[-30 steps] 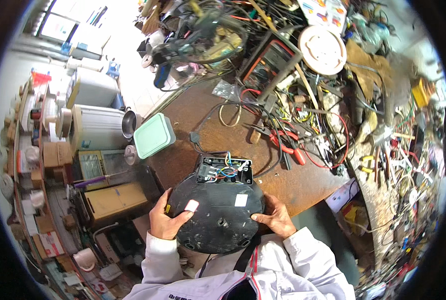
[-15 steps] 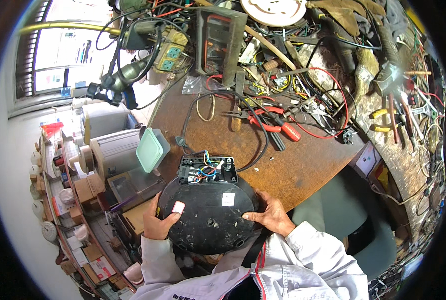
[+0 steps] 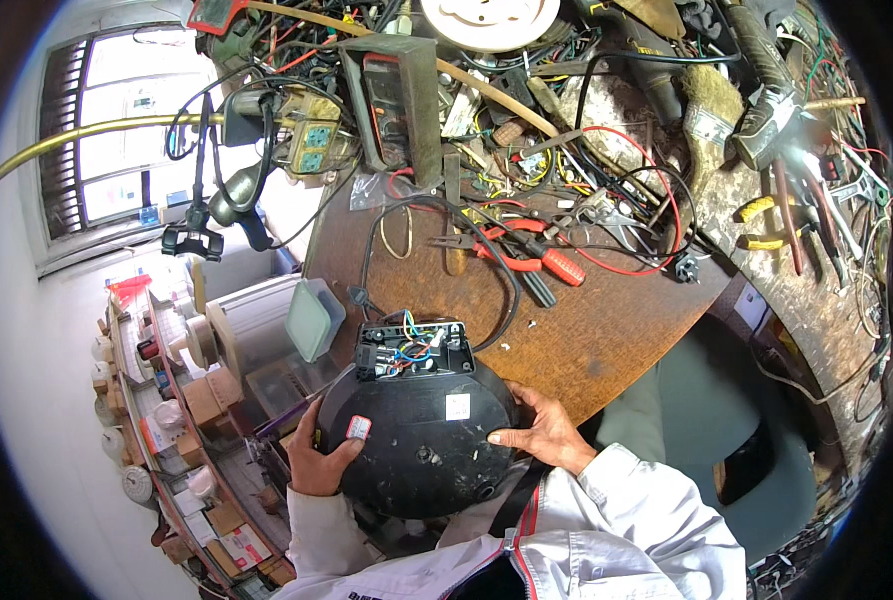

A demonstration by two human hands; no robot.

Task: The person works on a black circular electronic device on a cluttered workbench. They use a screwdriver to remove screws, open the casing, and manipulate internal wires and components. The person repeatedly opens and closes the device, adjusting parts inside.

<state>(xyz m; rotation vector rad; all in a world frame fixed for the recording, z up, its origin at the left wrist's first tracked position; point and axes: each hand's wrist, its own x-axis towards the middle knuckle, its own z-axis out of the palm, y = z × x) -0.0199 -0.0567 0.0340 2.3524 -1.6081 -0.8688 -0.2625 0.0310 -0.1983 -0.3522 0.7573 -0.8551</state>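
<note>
Between my two hands is a black, rounded appliance housing point(image 3: 406, 440), with scuffs and two small labels on its surface. My left hand point(image 3: 318, 455) grips its left side, thumb on top beside the reddish-white label. On the opposite side my right hand point(image 3: 544, 432) holds the edge, thumb lying on the housing. At the far end an uncovered wiring compartment point(image 3: 413, 350) shows blue, brown and other coloured wires. A black power cord point(image 3: 515, 300) loops over the table around that end. The underside of the housing is hidden.
The brown wooden table point(image 3: 606, 330) carries red-handled pliers point(image 3: 506, 250), a screwdriver point(image 3: 563, 266) and tangled cables. A greenish lidded plastic box point(image 3: 311, 320) stands at the table's left edge. Shelves with small boxes point(image 3: 211, 395) are at left, a dark grey chair point(image 3: 706, 430) at right.
The view has shifted, so the table and tools sit slightly differently in the picture. Both hands keep the same hold on the black housing.
</note>
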